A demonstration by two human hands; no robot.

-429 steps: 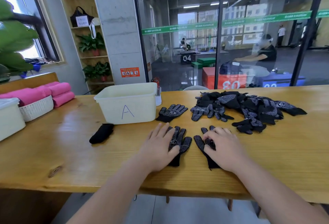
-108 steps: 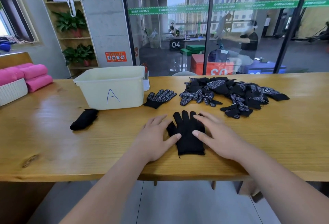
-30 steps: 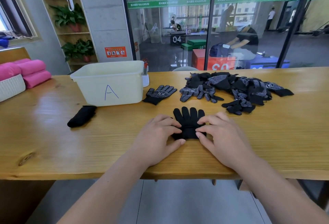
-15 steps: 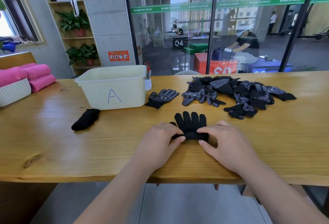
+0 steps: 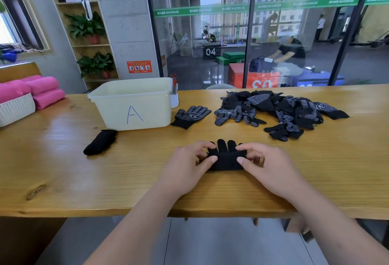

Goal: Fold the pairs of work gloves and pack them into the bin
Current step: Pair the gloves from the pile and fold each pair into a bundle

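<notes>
Glove pair [image 5: 226, 160], near edge of table [image 5: 63, 170]: cuff end now rolled over the palm, flat seconds ago. Left hand [image 5: 185, 172] and right hand [image 5: 271, 170] each pinch one end of the roll. Bin [image 5: 134, 104] at 10 o'clock; fold seemingly half done.

The folded glove pair [image 5: 226, 160] fills the gap between the left hand [image 5: 185, 171] and the right hand [image 5: 272, 170]. Bare desk [image 5: 63, 172] extends left of the left hand and right of the right hand. Ahead-left: a rolled black bundle [image 5: 100, 144], then the bin [image 5: 151, 100], top uncovered. Straight ahead, beyond a bare strip: a single glove [image 5: 190, 116]. Ahead-right: the glove pile [image 5: 280, 111]. Far left: a white basket [image 5: 15, 109] and pink rolls [image 5: 43, 86].
</notes>
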